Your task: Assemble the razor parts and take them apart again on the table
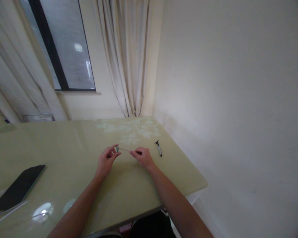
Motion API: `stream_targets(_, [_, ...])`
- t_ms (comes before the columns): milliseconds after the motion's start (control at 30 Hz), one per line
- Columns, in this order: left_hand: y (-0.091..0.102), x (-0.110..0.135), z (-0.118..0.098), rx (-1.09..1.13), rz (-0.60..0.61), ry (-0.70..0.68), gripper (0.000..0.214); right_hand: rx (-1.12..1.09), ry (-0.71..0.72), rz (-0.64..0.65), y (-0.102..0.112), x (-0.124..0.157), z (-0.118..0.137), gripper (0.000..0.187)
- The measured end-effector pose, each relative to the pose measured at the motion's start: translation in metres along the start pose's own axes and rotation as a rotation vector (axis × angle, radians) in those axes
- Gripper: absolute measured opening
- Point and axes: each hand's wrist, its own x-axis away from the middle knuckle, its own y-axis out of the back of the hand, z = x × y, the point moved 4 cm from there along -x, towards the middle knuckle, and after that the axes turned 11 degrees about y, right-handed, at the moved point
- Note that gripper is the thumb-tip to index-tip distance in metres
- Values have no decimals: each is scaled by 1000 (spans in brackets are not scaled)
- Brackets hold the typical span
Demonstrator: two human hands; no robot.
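Note:
Pinched at its ends between the thumb and fingers of my left hand (107,161) is a small razor cartridge (117,149), green and pale with a dark edge. My right hand (142,156) is closed on a thin pale stick (124,150), which points left. The stick's far tip reaches the cartridge; whether it touches is too small to tell. Just right of my right hand, a razor (159,148) with a grey and black handle lies on the table, its dark head pointing away from me.
The glossy pale-green table (72,148) has a white floral pattern near its far edge. A flat black object (18,188) lies at the left. A white wall (228,115) borders the right side, with curtains (127,56) and a window (67,43) behind.

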Motion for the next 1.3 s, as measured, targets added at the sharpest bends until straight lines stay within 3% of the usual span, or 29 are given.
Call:
stream_targets(200, [-1,0,2,-10,11,17,48,-48,12,55,-4,0,2,52])
stream_targets(333, [-1,0,1,-11,16,22,49,-4,-11,-30,1,0,1,54])
stream_targets(467, [-1,0,3,-7,30,17,48,-67,9,27,0,0,3,52])
stream_targets(600, [-1,1,3,-14,20,14,47,-35,-28,-28,1,0,2,53])
stream_targets(700, [-1,1,-1,-8,12,10,48,-98,6,36,-5,0,4,51])
stream_targets(867, [-1,1,-3,-15,17,18,49,-59,-51,-46,-1,-1,0,54])
stream_targets(967, [-1,1,-2,-9,17,21,49,-99,-26,15,-2,-1,0,53])
stream_targets(1100, [-2,1,-2,-22,16,9,46,-37,-48,-49,2,0,1,55])
stream_targets(1233, [-2,2,-4,-23,22,12,47,-86,11,31,-3,0,5,55])
stream_targets(1300, [-2,2,-5,-23,29,14,48,-41,-8,2,-2,0,4,56])
